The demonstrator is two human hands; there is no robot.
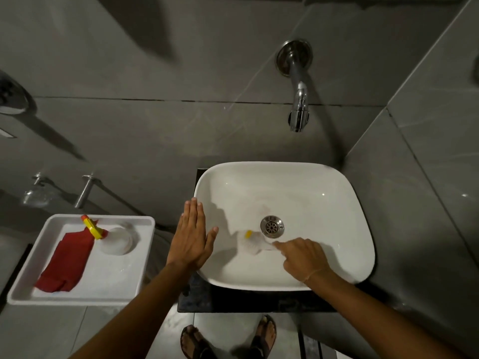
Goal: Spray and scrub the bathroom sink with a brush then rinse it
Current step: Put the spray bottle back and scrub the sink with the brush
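Note:
The white sink (326, 203) sits on a dark counter, with a metal drain (272, 226) in its middle. My right hand (303, 257) reaches into the basin and is shut on a pale brush (251, 242) with a yellow part; the index finger lies along it. The brush head rests on the basin floor just left of the drain. My left hand (190, 237) is flat with fingers straight, over the sink's left rim and holding nothing. A white spray bottle (116, 239) with a yellow and red trigger lies in the tray at left.
A white tray (20, 286) left of the sink also holds a folded red cloth (67, 260). A chrome faucet (299, 110) juts from the grey tiled wall above the basin; no water shows. My sandalled feet (228, 338) stand on the floor below the counter (246, 299).

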